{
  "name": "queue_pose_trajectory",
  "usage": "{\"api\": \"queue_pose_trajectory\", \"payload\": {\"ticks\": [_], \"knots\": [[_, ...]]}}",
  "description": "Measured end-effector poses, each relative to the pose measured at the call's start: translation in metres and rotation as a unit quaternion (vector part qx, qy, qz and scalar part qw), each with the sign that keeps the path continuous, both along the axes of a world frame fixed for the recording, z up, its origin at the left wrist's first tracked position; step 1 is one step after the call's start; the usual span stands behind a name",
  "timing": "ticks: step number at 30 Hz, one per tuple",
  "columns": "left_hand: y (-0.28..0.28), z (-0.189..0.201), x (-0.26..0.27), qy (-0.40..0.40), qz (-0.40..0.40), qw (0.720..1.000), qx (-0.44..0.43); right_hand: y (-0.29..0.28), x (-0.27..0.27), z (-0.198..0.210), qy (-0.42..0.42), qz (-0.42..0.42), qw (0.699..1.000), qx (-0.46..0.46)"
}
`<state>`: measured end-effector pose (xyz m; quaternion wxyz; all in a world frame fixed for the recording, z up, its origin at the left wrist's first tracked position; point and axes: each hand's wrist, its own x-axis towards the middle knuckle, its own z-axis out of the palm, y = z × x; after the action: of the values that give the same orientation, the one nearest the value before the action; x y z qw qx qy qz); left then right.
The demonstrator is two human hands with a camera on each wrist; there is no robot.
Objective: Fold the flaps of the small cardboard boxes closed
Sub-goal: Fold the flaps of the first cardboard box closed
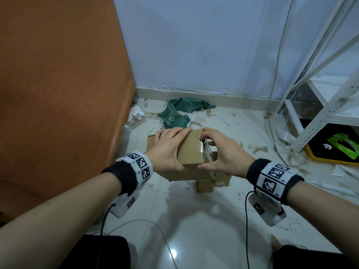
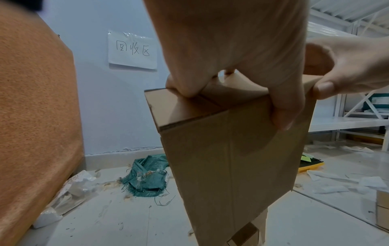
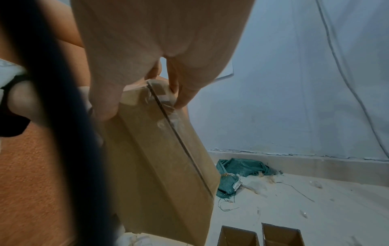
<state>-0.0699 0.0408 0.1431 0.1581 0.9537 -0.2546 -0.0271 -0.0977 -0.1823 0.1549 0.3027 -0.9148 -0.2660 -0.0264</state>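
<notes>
I hold a small brown cardboard box (image 1: 191,150) above the floor with both hands. My left hand (image 1: 171,148) grips its left part, fingers over the top and thumb on the near side. My right hand (image 1: 217,152) grips the right end, fingers curled over the taped flap edge (image 3: 162,101), thumb (image 3: 105,103) on the near face. In the left wrist view the box (image 2: 231,149) hangs tilted, its left end flap (image 2: 179,109) folded flat. More cardboard boxes (image 1: 206,185) stand on the floor beneath it, and two open ones (image 3: 238,238) show in the right wrist view.
An orange panel (image 1: 58,94) rises close on the left. A crumpled green sack (image 1: 178,113) lies by the far wall. A white metal shelf (image 1: 310,94) stands on the right, with a black and yellow tray (image 1: 334,154) under it. Scraps litter the tile floor.
</notes>
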Motion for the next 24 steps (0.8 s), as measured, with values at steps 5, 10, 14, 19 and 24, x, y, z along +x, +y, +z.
{"api": "queue_pose_trajectory", "payload": {"ticks": [5, 10, 14, 19, 24], "knots": [[-0.0020, -0.0008, -0.0010, 0.007, -0.002, 1.000, 0.007, -0.0011, -0.0013, 0.0016, 0.005, 0.002, 1.000, -0.022], [-0.0008, -0.0025, -0.0032, 0.001, -0.007, 1.000, 0.025, 0.0013, -0.0033, -0.0003, 0.015, -0.002, 0.999, -0.029], [-0.0010, -0.0018, -0.0029, 0.001, -0.011, 0.999, 0.030, 0.0033, -0.0053, -0.0011, 0.033, -0.008, 0.999, -0.024], [-0.0001, -0.0037, -0.0026, 0.006, -0.021, 0.999, 0.037, 0.0025, -0.0079, 0.0045, 0.103, -0.008, 0.994, 0.036], [-0.0013, -0.0069, -0.0019, 0.001, -0.040, 0.998, 0.056, -0.0006, -0.0040, 0.0048, 0.049, -0.053, 0.996, 0.050]]}}
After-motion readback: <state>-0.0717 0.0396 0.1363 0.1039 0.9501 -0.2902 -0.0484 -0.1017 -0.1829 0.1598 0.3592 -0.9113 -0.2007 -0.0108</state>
